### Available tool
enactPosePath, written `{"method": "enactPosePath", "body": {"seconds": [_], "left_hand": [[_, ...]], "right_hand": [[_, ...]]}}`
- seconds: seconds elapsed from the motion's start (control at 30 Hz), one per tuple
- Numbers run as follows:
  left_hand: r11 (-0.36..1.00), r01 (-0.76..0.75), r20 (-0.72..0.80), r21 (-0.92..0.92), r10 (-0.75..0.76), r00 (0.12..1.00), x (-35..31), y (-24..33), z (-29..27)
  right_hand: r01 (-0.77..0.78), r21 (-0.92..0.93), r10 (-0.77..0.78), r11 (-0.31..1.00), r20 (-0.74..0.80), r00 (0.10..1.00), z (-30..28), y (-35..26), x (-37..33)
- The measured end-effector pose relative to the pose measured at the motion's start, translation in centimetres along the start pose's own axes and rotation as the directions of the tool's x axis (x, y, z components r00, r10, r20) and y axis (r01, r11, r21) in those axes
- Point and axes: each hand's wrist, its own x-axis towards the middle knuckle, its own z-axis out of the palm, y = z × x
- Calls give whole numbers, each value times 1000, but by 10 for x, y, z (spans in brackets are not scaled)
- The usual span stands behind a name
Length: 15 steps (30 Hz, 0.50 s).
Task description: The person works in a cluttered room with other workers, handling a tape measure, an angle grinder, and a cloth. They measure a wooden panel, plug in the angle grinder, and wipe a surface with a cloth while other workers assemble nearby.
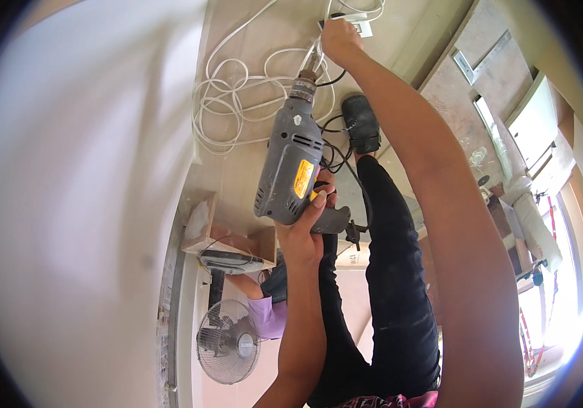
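My left hand (308,228) is wrapped round the handle of a grey power drill (291,153), fingers by its trigger. The drill has a yellow label on its side, and its chuck points up and away toward the floor. A chuck key (354,232) hangs by the handle's base. At the far end my right hand (341,42) is closed beside a white socket box (361,28); what its fingers hold is hidden. The drill's black cord (334,160) hangs in loops behind the drill, and part of it shows below my right hand.
White cable (220,85) lies in loose loops on the floor. My shoe (361,122) stands right of the drill. Rightward is a board surface (465,88) with a metal square (485,61). Lower left are a wooden box (237,238), a fan (229,340) and another person's purple sleeve (267,316).
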Motion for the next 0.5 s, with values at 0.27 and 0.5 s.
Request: {"method": "enactPosePath", "body": {"seconds": [0.27, 0.5], "left_hand": [[997, -36, -70, 72, 41, 997, -1, 15, -15], [997, -37, -84, 62, 42, 996, -6, 15, -15]], "right_hand": [[-42, 15, 41, 999, 70, 997, 7, -24, -3], [228, -125, -212, 966, 127, 969, -3, 10, 19]]}}
